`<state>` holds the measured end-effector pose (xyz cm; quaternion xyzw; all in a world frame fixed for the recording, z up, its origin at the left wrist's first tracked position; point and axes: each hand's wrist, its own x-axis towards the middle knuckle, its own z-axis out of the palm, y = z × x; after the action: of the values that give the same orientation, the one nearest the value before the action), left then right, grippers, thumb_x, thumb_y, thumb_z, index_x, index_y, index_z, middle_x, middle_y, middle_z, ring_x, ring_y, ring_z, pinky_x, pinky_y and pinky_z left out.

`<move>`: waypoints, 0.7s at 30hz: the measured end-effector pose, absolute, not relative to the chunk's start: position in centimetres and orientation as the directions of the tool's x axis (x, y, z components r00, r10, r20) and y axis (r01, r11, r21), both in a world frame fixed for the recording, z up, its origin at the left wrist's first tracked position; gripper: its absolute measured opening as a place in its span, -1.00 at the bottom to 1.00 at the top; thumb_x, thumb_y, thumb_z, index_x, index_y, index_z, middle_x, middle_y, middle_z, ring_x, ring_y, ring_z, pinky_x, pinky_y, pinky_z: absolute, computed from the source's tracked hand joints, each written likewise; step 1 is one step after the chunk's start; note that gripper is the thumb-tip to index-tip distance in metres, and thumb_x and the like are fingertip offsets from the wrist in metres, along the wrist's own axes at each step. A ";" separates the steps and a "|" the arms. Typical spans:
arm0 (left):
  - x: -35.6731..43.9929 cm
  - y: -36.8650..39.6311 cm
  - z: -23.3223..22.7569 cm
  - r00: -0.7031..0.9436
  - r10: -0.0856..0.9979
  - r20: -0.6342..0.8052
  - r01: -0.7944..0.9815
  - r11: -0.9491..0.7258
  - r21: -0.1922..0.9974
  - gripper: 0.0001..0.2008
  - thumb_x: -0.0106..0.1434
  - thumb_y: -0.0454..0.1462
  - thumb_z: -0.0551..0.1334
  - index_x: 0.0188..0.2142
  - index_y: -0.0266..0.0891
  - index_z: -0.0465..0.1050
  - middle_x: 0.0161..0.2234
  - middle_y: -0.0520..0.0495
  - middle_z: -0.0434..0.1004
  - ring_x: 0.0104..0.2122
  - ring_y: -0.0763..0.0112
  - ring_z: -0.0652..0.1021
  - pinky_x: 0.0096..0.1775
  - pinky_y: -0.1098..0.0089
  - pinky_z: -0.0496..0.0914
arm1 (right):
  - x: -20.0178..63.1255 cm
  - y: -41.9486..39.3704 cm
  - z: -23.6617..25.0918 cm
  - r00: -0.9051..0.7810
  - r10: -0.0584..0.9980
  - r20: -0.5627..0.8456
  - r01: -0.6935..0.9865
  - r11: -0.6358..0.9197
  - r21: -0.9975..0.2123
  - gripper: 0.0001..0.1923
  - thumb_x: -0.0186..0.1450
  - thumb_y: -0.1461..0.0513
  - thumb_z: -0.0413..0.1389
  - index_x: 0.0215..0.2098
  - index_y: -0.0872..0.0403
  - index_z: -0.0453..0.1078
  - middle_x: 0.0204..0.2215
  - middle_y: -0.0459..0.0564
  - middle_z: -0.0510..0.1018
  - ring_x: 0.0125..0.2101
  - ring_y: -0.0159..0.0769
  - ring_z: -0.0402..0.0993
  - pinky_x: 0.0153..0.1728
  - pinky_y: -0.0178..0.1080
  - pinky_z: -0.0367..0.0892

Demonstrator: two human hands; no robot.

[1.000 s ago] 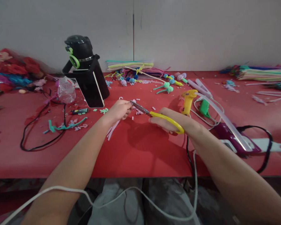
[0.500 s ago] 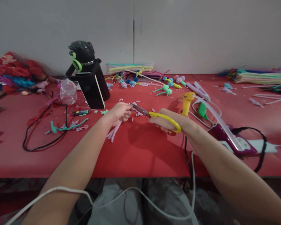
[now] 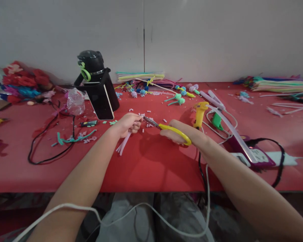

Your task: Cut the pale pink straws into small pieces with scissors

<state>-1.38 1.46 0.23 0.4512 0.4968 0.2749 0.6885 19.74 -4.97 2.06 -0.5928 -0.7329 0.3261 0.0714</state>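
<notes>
Left hand [image 3: 127, 123] grips pink stems [image 3: 123, 144]; right hand [image 3: 175, 134] scissors [image 3: 166, 128] at tips.

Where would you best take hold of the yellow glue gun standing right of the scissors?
By the upright handle of the yellow glue gun, probably coming from the near right side. It stands on end with its handle bare, and its cord and the green piece lie just beyond on the right.

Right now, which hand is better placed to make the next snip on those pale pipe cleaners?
Right. The right hand already grips the yellow scissors, blades pointing at the pale pipe cleaners. The left hand is closed around that bundle, so it looks best kept holding it steady.
</notes>
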 end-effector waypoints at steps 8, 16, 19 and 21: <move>-2.4 1.0 1.1 0.338 0.846 -0.411 0.103 0.401 0.910 -0.70 0.40 -0.34 0.07 -0.49 -0.32 0.30 -0.70 0.18 0.01 -0.76 0.71 0.02 -0.67 0.60 -0.10 | 21.1 -4.7 -0.7 -0.307 0.912 -0.272 0.667 0.002 -0.745 -0.43 0.31 -0.07 0.08 -0.72 0.04 0.13 -0.81 -0.16 0.22 -0.77 -0.48 0.15 -0.69 -0.33 0.05; -1.0 -1.2 1.3 0.513 0.803 -0.304 0.155 0.261 0.953 -0.76 0.36 -0.26 0.16 -0.39 -0.38 0.44 -0.62 0.11 0.14 -0.70 0.68 0.13 -0.64 0.59 -0.02 | 20.3 -4.4 -0.7 -0.204 0.979 -0.020 0.365 0.057 -0.929 -0.49 0.27 -0.11 0.12 -0.65 0.05 0.32 -0.65 0.00 0.49 -0.57 -0.32 0.44 -0.46 -0.26 0.31; -0.1 -1.8 1.3 0.558 0.772 -0.303 0.192 0.235 0.953 -0.76 0.37 -0.27 0.13 -0.40 -0.36 0.42 -0.61 0.10 0.17 -0.69 0.67 0.15 -0.62 0.58 0.03 | 19.3 -4.2 -1.4 -0.173 0.979 0.104 0.256 0.146 -0.956 -0.58 0.22 -0.04 0.22 -0.60 0.02 0.26 -0.67 -0.08 0.45 -0.58 -0.33 0.41 -0.44 -0.25 0.32; 0.3 -2.1 1.2 0.579 0.754 -0.310 0.220 0.222 0.950 -0.75 0.38 -0.28 0.12 -0.42 -0.36 0.41 -0.61 0.10 0.17 -0.69 0.67 0.14 -0.62 0.58 0.04 | 18.8 -4.2 -2.0 -0.178 0.973 0.149 0.177 0.180 -0.968 -0.63 0.23 0.01 0.23 -0.55 0.02 0.25 -0.66 -0.12 0.45 -0.59 -0.35 0.40 -0.47 -0.26 0.30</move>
<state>0.28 -2.09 1.21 0.5906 0.4126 0.2010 0.6638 18.78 -4.21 -2.02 -0.4600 -0.6248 0.4454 0.4467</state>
